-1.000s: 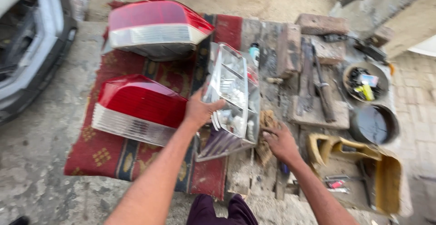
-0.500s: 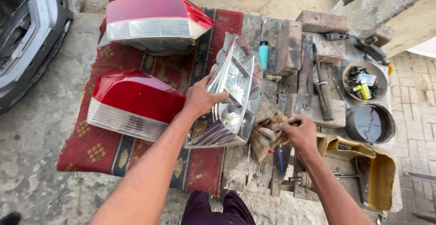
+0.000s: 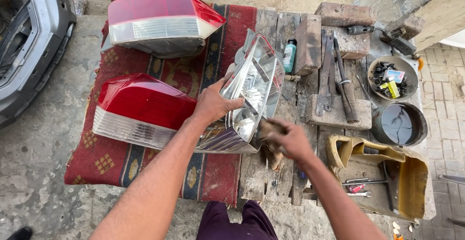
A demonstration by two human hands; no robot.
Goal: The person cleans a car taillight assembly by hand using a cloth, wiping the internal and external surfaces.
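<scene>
Left hand [image 3: 213, 105] clamps the clear headlight housing [image 3: 252, 94], tipping it on edge above the red rug [image 3: 213, 172] so its lens faces the right hand [image 3: 290, 140], which is fisted around a brown rag [image 3: 271, 148] pressed against the lens.

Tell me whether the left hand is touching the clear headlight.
Touching. The head view shows the left hand gripping the clear headlight along its edge, fingers wrapped onto the housing, propping it tilted above the wooden boards.
</scene>
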